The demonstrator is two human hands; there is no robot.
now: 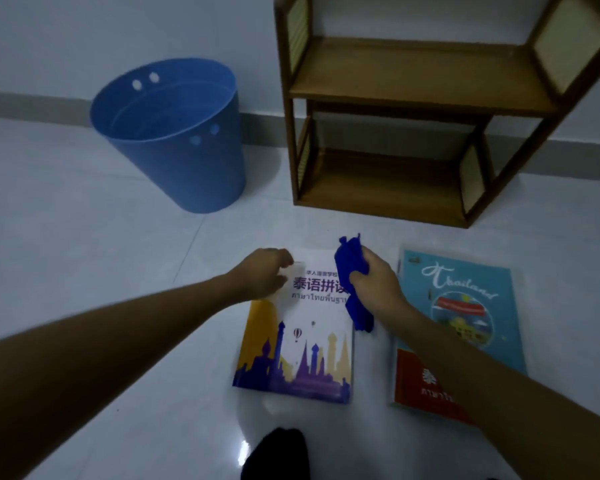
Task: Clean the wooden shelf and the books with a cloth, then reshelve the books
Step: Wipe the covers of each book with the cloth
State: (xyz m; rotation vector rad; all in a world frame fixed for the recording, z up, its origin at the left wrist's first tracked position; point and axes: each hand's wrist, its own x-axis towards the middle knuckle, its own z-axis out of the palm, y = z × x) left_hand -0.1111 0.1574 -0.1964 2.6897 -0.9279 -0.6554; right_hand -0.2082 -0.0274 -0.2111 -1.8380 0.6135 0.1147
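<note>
A white book [302,344] with a purple and yellow skyline cover lies flat on the floor in front of me. My left hand [265,273] grips its top left corner with curled fingers. My right hand [378,278] holds a crumpled dark blue cloth [350,265] over the book's top right edge. A light blue book [478,296] titled Thailand lies to the right, on top of a red-covered book [416,379]. The wooden shelf [413,109] stands empty against the wall behind them.
A blue plastic bucket [174,140] stands on the white tiled floor left of the shelf. A dark shape [278,455], part of my leg or clothing, shows at the bottom edge.
</note>
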